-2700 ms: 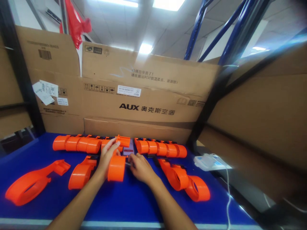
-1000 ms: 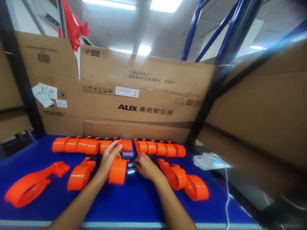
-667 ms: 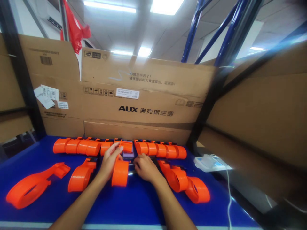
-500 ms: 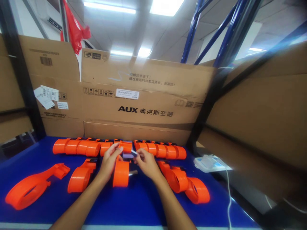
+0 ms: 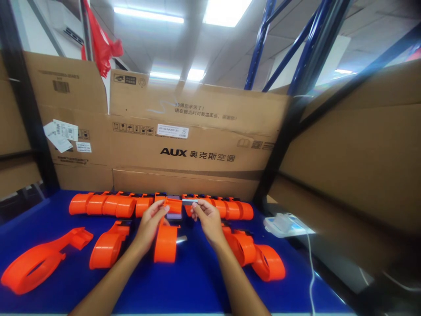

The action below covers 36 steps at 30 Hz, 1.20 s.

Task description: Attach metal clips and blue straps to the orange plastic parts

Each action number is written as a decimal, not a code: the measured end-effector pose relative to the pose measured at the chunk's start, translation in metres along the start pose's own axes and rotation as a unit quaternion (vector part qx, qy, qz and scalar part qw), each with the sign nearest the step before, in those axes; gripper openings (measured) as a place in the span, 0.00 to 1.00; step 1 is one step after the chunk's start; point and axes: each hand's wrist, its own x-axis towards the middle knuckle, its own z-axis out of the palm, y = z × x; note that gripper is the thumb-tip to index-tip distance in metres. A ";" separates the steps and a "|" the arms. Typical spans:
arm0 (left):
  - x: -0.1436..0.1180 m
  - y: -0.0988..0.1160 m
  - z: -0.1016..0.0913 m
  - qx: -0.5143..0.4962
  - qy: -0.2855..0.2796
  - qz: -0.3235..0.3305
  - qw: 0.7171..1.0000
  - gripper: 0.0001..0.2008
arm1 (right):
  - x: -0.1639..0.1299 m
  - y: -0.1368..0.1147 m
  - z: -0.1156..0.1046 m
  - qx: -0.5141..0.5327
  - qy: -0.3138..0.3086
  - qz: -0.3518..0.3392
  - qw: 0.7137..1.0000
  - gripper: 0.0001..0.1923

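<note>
My left hand (image 5: pixel 150 224) grips an orange plastic part (image 5: pixel 173 206) by its narrow upper end. Below the fingers hangs the part's wide loop (image 5: pixel 165 245), apparently of one piece with it. A thin grey-and-white strip (image 5: pixel 190 202) is pinched in my right hand (image 5: pixel 206 218), lying level with its left end at the open right end of the orange part. Whether it reaches inside, I cannot tell. Behind the held part lies a dark flat object (image 5: pixel 174 216), partly covered. A shiny metal piece (image 5: pixel 181 239) shows right of the loop.
Similar orange loops with dark tops (image 5: pixel 118 205) line the back of the blue table (image 5: pixel 197 285). Others lie nearer, including a long one (image 5: pixel 36 263) at left and one (image 5: pixel 269 262) at right. A white box with a cable (image 5: pixel 286 226) stands right. Cardboard (image 5: pixel 197 175) walls the back.
My right hand has moved slightly right and up, turning the strip from slanted to level, and more of the strip shows. My left hand keeps its grip. The view has shifted slightly.
</note>
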 end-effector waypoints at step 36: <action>0.002 -0.012 -0.002 0.006 -0.023 0.004 1.000 0.25 | -0.002 -0.006 0.001 0.063 0.006 0.034 0.997 0.16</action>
